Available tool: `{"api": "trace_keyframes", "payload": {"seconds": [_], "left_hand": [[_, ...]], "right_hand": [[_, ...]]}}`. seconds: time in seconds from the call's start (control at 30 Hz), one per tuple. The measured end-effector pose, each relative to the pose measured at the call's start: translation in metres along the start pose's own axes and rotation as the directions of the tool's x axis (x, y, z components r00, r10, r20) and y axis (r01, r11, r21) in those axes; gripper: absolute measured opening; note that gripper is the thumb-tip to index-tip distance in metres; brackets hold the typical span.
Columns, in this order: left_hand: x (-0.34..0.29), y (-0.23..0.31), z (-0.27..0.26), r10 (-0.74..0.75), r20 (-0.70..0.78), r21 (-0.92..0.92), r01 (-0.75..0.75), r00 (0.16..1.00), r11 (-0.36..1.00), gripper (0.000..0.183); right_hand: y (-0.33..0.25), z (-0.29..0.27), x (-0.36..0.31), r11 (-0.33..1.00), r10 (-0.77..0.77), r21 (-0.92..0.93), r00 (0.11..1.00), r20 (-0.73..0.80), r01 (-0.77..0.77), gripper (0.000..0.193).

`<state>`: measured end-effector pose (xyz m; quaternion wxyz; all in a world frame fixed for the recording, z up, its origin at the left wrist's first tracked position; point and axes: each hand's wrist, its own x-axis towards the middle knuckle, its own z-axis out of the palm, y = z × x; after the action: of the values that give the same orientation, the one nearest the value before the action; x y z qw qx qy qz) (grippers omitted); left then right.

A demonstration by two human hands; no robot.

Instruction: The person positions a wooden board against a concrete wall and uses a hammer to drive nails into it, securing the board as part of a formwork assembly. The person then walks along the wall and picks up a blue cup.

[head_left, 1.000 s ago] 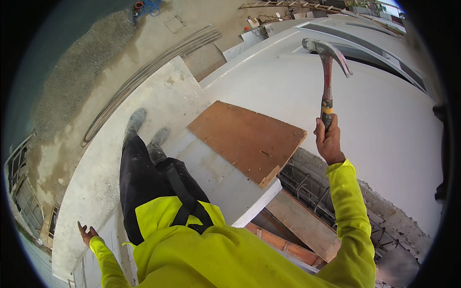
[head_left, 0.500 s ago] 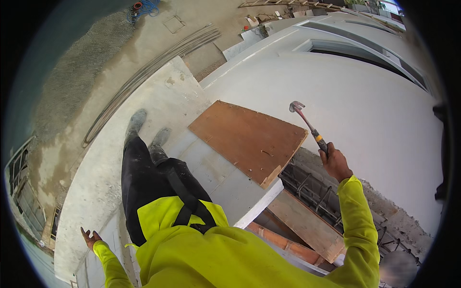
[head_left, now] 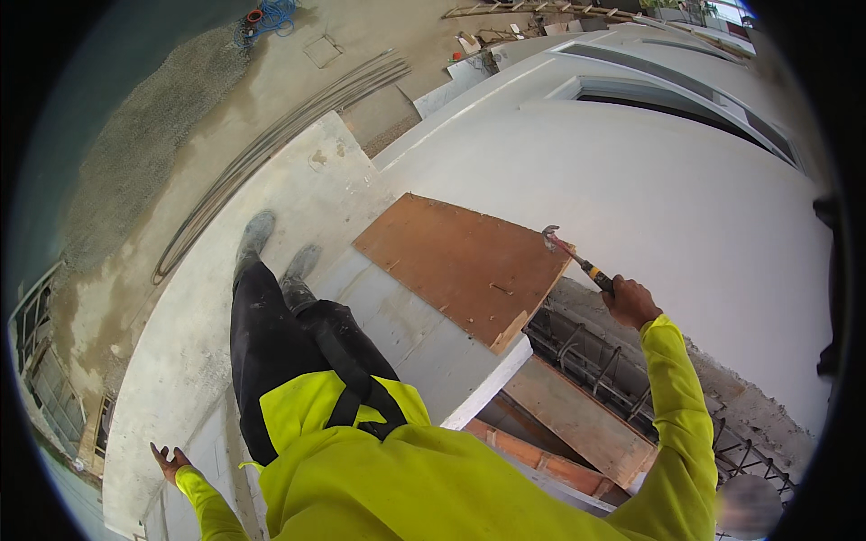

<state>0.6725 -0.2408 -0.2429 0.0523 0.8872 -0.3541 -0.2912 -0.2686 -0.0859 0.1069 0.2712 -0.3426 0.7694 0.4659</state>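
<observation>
My right hand point(head_left: 633, 302) is closed round the dark grip of a claw hammer point(head_left: 577, 260) with a red shaft and a yellow band. The hammer's head lies over the far right corner of a brown plywood panel point(head_left: 456, 261); whether it touches the wood I cannot tell. Bent nails stick out of the panel near its right end. Off to the lower left, my left hand point(head_left: 170, 462) is held out with its fingers apart and nothing in it, over a pale concrete ledge point(head_left: 149, 388).
Steel rebar point(head_left: 586, 365) runs in a gap beside the panel, with wooden boards point(head_left: 577, 419) nearer me. A white wall point(head_left: 686, 207) rises on the right. My boots point(head_left: 257, 236) stand on the ledge; beyond it lie long rods point(head_left: 271, 135) and a gravel heap point(head_left: 153, 153).
The hammer has swung down, its head dropping from beside the white wall to the panel's corner. My left hand has stayed nearly still.
</observation>
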Motion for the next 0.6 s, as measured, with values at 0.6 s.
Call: {"api": "trace_keyframes", "payload": {"seconds": [0.6], "left_hand": [[0.008, -0.010, 0.066, 0.258, 0.287, 0.014, -0.273, 0.923, 0.962, 0.078]], "right_hand": [[-0.001, -0.007, 0.032, 0.954, 0.063, 0.282, 0.853, -0.518, 0.101, 0.034]]}}
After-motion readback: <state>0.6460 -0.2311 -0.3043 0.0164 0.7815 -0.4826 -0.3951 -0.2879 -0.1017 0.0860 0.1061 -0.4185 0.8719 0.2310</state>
